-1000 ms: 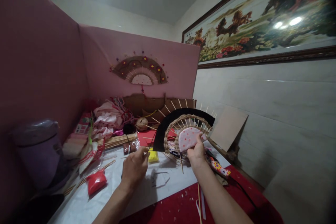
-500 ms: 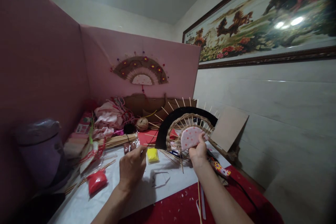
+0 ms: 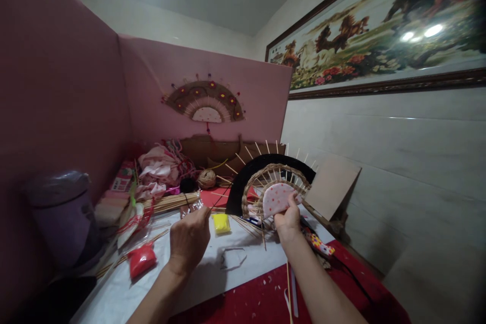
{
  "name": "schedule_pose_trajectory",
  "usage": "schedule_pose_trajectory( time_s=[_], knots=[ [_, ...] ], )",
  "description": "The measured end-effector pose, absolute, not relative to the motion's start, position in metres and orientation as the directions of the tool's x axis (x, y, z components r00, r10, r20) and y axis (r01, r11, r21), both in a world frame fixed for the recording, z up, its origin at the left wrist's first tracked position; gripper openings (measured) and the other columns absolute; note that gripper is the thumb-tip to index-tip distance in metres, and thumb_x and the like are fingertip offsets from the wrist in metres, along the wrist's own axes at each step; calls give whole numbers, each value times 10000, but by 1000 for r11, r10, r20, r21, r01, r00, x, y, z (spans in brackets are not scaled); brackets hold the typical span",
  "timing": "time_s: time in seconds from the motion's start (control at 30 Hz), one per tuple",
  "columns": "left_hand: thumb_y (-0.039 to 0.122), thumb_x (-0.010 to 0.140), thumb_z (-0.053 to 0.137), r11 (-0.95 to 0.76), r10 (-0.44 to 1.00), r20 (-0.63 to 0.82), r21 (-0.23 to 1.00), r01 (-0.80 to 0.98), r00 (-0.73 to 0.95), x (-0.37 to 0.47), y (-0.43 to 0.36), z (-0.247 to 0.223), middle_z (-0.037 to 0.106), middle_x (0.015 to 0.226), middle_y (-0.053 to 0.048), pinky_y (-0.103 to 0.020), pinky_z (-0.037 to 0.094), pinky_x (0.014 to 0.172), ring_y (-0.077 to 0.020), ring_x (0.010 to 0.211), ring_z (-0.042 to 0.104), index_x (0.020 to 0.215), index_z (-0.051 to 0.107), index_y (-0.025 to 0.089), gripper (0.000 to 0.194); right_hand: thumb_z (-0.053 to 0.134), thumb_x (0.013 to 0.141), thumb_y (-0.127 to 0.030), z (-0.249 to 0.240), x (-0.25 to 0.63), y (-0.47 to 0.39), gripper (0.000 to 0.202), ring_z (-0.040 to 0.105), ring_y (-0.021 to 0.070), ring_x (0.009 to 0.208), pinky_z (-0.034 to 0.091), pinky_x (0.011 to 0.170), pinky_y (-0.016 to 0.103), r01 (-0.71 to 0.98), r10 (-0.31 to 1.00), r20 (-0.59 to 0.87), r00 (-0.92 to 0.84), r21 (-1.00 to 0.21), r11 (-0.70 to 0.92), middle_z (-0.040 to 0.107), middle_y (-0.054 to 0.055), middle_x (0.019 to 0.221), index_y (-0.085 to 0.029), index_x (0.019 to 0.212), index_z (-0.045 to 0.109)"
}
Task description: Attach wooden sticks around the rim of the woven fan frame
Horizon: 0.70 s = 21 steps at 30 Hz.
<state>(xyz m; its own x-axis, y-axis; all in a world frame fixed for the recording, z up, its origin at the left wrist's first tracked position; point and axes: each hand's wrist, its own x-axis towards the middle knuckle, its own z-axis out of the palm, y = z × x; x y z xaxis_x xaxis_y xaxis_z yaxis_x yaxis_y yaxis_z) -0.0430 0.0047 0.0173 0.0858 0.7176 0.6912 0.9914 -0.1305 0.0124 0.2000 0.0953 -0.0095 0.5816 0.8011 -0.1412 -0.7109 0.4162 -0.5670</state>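
My right hand (image 3: pixel 287 221) grips a handmade fan (image 3: pixel 247 176) by its base, thumb on the white half-round patch (image 3: pixel 274 199) with red dots. Thin sticks radiate from that patch through a woven tan band and a wide black band, their tips poking out past the rim. To the left, my left hand (image 3: pixel 190 235) is closed in a pinch on black yarn (image 3: pixel 219 198), which stretches tight up toward the fan's left end. Behind this hand sits a black yarn ball (image 3: pixel 187 185). The pinching fingertips are partly hidden.
A yellow packet (image 3: pixel 221 224) and a red packet (image 3: pixel 142 262) lie on the white sheet. Behind are bundled sticks (image 3: pixel 170 203), a twine ball (image 3: pixel 207 178) and pink cloth (image 3: pixel 157 163). A finished fan (image 3: pixel 203 101) hangs on the pink board. Cardboard (image 3: pixel 333 187) leans at right.
My left hand has shifted slightly left and down, and the black yarn strand shows more clearly. The right hand and fan keep nearly the same position; the view has moved a little.
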Motion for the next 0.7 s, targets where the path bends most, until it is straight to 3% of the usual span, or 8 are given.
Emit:
schedule_pose_trajectory(
  time_s=[0.23, 0.33, 0.47, 0.6, 0.7],
  knots=[
    [164, 836, 357, -164, 738, 665, 18, 986, 110, -46, 5, 20, 638, 656, -32, -292, 224, 508, -181, 615, 583, 780, 581, 218, 237, 578, 682, -491, -9, 200, 96, 325, 590, 170, 832, 454, 772, 356, -712, 800, -151, 580, -571, 408, 663, -6, 838, -225, 867, 566],
    [175, 841, 349, -204, 765, 636, 84, 975, 106, -46, 5, 20, 651, 690, -38, -287, 230, 515, -183, 630, 583, 809, 595, 221, 253, 566, 689, -508, -9, 200, 95, 336, 588, 164, 834, 453, 776, 348, -718, 800, -160, 578, -567, 405, 661, -5, 852, -221, 863, 569],
    [256, 822, 399, -234, 843, 537, 426, 874, -36, -52, 11, 20, 663, 716, -22, -261, 265, 531, -170, 646, 571, 830, 635, 251, 236, 573, 694, -496, -8, 201, 94, 321, 584, 155, 811, 452, 772, 340, -730, 805, -174, 568, -557, 395, 657, -10, 849, -218, 852, 573],
    [339, 713, 513, -252, 937, 333, 856, 452, -108, -56, 21, 18, 564, 523, 12, -244, 288, 506, -140, 523, 486, 747, 657, 209, 197, 579, 692, -485, -8, 200, 94, 310, 586, 148, 783, 451, 767, 332, -738, 810, -177, 559, -553, 388, 658, -20, 813, -223, 858, 577],
    [378, 611, 584, -216, 974, 225, 959, 183, -31, -51, 26, 15, 452, 419, 45, -228, 262, 451, -108, 440, 401, 702, 644, 156, 247, 579, 690, -486, -9, 199, 95, 307, 589, 152, 772, 455, 755, 333, -740, 817, -171, 551, -552, 384, 659, -15, 793, -220, 844, 582]
  ],
)
